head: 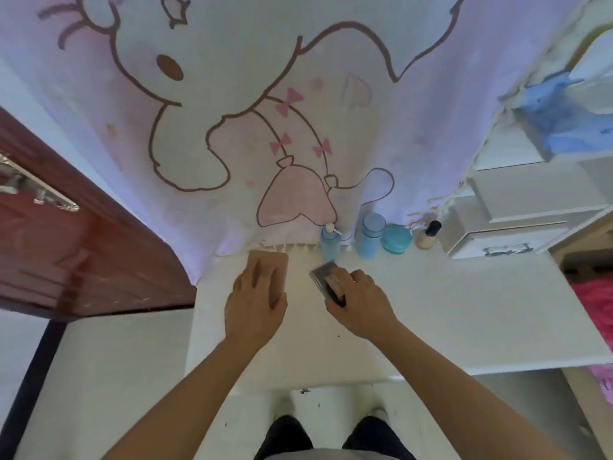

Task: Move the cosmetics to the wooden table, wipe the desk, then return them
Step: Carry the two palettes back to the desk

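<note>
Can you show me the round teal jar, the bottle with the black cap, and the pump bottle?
teal jar [396,237], head view, on its lid.
black-capped bottle [425,241], head view, on its beige body.
pump bottle [330,246], head view, on its blue body.

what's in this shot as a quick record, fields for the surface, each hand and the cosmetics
surface: white desk
left hand: rests flat on tan case, fingers straight
right hand: fingers curled round dark compact
back row, left to right: pump bottle, blue bottle, teal jar, foundation bottle
right of row: white drawer box
behind: cartoon cloth hanging
</note>
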`<state>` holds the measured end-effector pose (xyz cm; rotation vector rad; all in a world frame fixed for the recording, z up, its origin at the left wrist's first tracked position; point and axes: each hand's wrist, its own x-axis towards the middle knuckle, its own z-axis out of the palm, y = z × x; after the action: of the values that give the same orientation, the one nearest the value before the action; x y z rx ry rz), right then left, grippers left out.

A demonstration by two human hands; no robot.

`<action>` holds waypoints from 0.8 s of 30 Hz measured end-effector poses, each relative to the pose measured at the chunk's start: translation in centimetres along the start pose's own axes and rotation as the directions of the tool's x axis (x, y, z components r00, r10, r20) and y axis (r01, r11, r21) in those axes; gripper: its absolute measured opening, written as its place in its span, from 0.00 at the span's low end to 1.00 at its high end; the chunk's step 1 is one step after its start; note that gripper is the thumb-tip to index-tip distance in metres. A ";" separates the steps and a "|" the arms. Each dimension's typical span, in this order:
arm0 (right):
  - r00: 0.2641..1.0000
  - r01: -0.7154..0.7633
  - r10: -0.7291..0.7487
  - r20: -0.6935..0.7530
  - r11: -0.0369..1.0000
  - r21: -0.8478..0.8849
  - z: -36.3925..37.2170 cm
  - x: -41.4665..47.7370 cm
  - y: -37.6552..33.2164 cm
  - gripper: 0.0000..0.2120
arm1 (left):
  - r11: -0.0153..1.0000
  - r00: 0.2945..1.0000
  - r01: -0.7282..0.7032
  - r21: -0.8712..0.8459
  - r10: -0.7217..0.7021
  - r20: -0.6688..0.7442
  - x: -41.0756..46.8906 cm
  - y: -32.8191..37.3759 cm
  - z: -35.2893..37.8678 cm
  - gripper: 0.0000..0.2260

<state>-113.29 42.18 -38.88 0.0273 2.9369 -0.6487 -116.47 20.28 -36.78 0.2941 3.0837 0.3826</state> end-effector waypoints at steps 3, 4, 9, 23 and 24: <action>0.996 0.022 -0.023 0.086 1.000 0.005 1.9 1.8 -0.3 0.23 | 0.998 0.994 0.052 0.018 -0.054 0.091 0.2 -1.2 2.1 0.25; 0.994 0.024 -0.023 0.111 1.000 -0.002 2.7 2.4 -0.3 0.23 | 0.998 0.991 0.054 0.023 -0.057 0.121 0.5 -1.7 2.9 0.25; 0.981 -0.068 0.066 0.180 0.998 0.001 6.4 5.2 -1.1 0.23 | 0.998 0.965 0.051 0.042 -0.060 0.257 2.9 -4.4 6.7 0.24; 0.939 -0.342 0.343 0.003 0.936 0.087 12.4 12.3 -5.0 0.21 | 0.997 0.930 0.046 -0.057 -0.022 0.368 10.2 -8.0 10.5 0.19; 0.945 -0.326 0.326 0.007 0.943 0.069 12.7 12.2 -5.0 0.21 | 0.998 0.919 0.019 -0.056 0.005 0.394 10.2 -8.3 10.6 0.19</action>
<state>-123.98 32.16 -49.84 0.5113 2.8143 -0.6937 -127.51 16.87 -49.06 0.3141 2.6725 0.3608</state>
